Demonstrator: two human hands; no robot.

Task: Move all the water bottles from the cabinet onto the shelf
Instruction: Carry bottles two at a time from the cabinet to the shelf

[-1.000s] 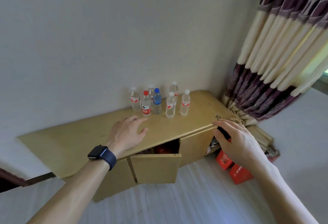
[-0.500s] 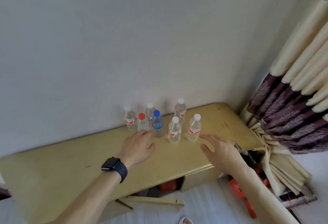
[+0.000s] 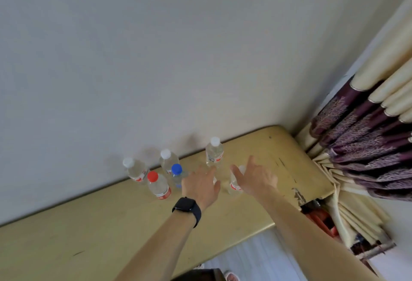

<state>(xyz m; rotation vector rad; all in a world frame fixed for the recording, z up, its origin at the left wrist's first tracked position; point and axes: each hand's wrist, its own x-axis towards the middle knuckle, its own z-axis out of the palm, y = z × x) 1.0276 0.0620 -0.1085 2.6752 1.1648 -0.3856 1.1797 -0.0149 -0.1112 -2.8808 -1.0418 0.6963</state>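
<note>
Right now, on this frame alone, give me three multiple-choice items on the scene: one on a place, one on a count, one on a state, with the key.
1. Where do the water bottles stand?
A) on the cabinet top
B) on the floor
C) inside a drawer

2. How many bottles have a red cap?
A) none
B) one
C) three

3. How is the left hand?
A) open, fingers straight
B) a tight fist
C) lifting a bottle high

Key:
1 A, every bottle in view stands on the cabinet top.
2 B, only the red-capped bottle has one; the other caps are white or blue.
3 A, its fingers stretch out straight among the bottles.
</note>
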